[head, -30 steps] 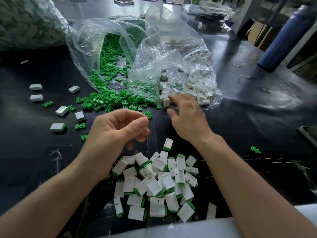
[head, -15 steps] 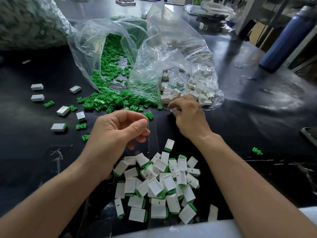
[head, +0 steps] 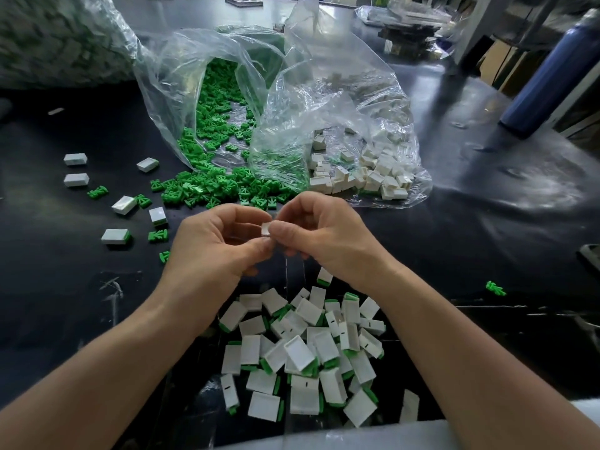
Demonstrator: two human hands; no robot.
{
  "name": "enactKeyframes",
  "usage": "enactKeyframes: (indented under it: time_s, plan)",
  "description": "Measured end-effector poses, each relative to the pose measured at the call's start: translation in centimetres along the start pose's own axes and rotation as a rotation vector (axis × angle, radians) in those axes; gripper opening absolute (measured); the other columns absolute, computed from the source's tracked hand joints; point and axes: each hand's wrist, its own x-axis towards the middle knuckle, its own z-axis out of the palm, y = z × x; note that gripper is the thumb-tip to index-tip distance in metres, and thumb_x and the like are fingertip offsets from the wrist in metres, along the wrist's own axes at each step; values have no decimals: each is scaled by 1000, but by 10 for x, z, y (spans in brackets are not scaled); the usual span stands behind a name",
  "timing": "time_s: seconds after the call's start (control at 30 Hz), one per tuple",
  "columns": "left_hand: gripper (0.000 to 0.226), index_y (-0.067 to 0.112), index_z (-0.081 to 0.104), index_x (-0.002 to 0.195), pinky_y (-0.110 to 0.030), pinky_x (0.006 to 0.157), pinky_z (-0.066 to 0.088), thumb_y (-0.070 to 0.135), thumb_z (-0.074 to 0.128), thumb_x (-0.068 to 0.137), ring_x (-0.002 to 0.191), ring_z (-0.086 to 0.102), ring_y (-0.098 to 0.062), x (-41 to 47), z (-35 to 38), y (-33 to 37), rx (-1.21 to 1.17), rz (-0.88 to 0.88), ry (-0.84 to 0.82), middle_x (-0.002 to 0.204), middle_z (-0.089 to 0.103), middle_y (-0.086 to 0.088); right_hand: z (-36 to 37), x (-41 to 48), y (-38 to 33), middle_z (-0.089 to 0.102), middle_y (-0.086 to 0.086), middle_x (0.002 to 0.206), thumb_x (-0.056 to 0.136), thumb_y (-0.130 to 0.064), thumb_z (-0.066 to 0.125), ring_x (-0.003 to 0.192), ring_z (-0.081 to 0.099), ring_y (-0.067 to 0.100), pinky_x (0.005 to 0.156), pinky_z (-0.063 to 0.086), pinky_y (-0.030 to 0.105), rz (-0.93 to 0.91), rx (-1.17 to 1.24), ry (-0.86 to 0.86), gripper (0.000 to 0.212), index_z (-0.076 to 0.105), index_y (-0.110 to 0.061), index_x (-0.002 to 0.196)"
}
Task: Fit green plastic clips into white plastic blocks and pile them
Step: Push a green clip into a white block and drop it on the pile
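Black glossy tabletop (head: 454,241) in a cluttered workshop; dark blue bottle (head: 545,76) standing far right

1. White block (head: 266,229), one. Held in the air between both hands, above the tabletop and just beyond the finished pile. Only a small pale face shows.
2. Left hand (head: 214,245). Fingers (head: 246,216) curled, index and thumb closed on the block's left side. Whether a green clip lies under them cannot be told.
3. Right hand (head: 324,235). Thumb and curled fingers clamped on the block's right side.
4. Finished pile (head: 305,352). White blocks with green ends showing, loosely heaped nearest the person.
5. Clip bag (head: 181,92). Clear plastic, mouth open, green clips (head: 207,190) spilled out onto the tabletop.
6. Block bag (head: 373,102). Clear plastic, lying against the clip bag's right side, with unfitted blocks inside.
7. Strays. Loose blocks (head: 76,159) and a few clips at left; one stray clip (head: 495,288) well apart at right.

Handling, as judged: the block looks light, rigid and hollow, and its smooth faces are probably a little slippery. A fingertip pinch across the broad flat faces suits it, leaving the open end free. The clip is best held by its wide head and pressed in straight, since its thin legs may bend or snap if forced askew
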Motion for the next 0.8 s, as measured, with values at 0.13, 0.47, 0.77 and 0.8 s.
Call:
enactKeyframes:
  time_s: [0.13, 0.47, 0.77, 0.8]
  plan:
    - [20, 15, 66, 79, -19, 49, 53, 17, 72, 60, 58, 65, -9, -2, 2, 5, -93, -17, -15, 66, 70, 0, 0, -1, 0, 67, 15, 79, 83, -26, 66, 70, 60, 22, 71, 52, 43, -17, -53, 18, 11, 64, -16, 79]
    - [25, 7, 60, 69, -19, 48, 52, -18, 60, 74, 54, 65, -13, 0, 1, 5, -155, -48, -21, 59, 64, -4, -1, 5, 12, 37, -6, 147, 94, -33, 48, 135, 28, 13, 111, 19, 30, -25, -737, -84, 43, 45, -21, 136]
    - [26, 8, 62, 77, -18, 51, 52, -17, 57, 76, 59, 68, -14, 0, 2, 5, -219, -47, -41, 60, 68, -2, -5, 5, 7, 57, 2, 107, 88, -13, 59, 101, 53, 20, 90, 42, 32, 18, -681, -1, 21, 63, -14, 109]
    - [26, 8, 63, 77, -18, 52, 52, -18, 56, 77, 60, 68, -15, 0, 2, 5, -225, -49, -48, 61, 68, -2, -6, 5, 7, 55, 2, 105, 87, -15, 61, 102, 52, 19, 91, 41, 33, 44, -666, -17, 21, 63, -14, 109]
